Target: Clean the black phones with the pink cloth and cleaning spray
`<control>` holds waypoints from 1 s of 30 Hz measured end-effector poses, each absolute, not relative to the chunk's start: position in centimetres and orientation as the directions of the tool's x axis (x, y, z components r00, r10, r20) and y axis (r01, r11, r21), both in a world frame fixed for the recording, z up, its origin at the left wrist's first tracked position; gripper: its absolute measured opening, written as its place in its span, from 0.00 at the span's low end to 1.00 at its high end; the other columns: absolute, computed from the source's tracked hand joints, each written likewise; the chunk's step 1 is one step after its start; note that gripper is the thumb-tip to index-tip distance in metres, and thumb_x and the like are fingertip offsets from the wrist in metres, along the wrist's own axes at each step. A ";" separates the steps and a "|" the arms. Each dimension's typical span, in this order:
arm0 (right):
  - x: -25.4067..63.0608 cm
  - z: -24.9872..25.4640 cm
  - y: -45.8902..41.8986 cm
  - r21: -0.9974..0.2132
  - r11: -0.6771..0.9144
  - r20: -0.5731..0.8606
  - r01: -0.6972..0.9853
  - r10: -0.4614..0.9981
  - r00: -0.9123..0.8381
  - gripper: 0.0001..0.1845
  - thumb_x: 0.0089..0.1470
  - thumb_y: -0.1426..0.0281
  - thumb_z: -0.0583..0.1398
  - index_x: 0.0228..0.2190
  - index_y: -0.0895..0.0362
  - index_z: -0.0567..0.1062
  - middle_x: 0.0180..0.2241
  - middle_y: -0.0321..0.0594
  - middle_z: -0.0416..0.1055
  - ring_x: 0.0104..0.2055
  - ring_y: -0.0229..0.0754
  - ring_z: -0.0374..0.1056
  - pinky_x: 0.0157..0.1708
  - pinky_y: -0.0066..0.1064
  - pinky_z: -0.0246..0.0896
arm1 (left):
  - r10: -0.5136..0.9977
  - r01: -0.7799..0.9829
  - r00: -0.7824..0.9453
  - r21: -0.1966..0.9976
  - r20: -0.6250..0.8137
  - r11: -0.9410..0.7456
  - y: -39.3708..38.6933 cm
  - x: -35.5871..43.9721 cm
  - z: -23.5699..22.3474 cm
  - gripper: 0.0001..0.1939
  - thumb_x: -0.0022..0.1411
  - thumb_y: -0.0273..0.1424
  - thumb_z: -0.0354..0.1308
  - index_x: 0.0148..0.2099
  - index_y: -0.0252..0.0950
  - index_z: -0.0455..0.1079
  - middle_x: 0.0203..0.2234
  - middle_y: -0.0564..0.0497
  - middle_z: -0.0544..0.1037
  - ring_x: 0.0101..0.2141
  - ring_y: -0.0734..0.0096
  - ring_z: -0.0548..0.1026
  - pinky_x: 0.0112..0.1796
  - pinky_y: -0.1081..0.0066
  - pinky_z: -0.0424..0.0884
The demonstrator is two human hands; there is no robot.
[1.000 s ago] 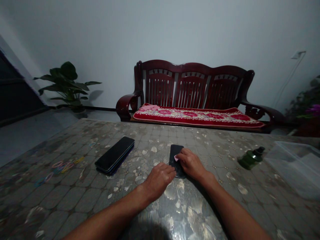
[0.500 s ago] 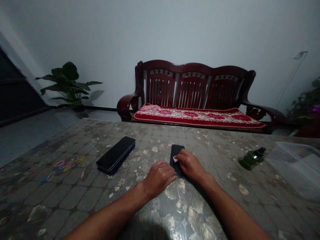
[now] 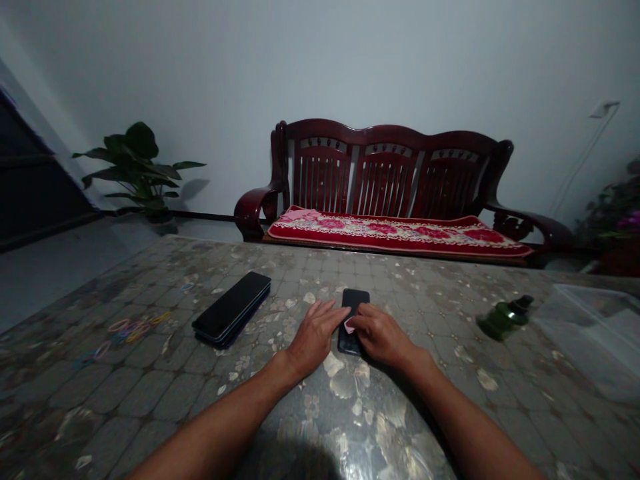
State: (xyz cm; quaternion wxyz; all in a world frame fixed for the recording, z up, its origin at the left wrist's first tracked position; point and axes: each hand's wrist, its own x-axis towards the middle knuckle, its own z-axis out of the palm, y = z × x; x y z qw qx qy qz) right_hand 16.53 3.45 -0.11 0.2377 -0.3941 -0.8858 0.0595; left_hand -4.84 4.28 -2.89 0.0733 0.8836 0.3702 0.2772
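Note:
A dark smartphone lies flat on the patterned tabletop, its long side pointing away from me. My right hand is closed on a small pale pink cloth and presses it against the phone's screen. Against the phone's left edge rests my left hand, fingers stretched out and holding nothing, with the fingertips near the cloth. To the left, a stack of dark phones lies at a slant, apart from both hands.
Several coloured rubber bands lie at the left. On the right stand a green bottle with a black top and a clear plastic box. Beyond the table is a wooden bench; a potted plant stands back left.
My left hand has moved up along the phone and its fingers have spread. My right hand has drawn the cloth slightly down the screen. The stacked phones stay put.

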 end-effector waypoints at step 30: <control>15.8 1.4 1.6 -0.315 0.724 0.264 0.613 0.688 -0.676 0.17 0.49 0.83 0.57 0.35 0.56 0.81 0.33 0.41 0.71 0.37 0.42 0.66 0.35 0.29 0.58 | 0.723 0.666 0.632 0.281 0.279 -0.691 4.4 -4.8 -2.1 0.33 0.61 0.13 0.48 0.66 0.35 0.63 0.59 0.43 0.75 0.61 0.58 0.70 0.66 0.46 0.56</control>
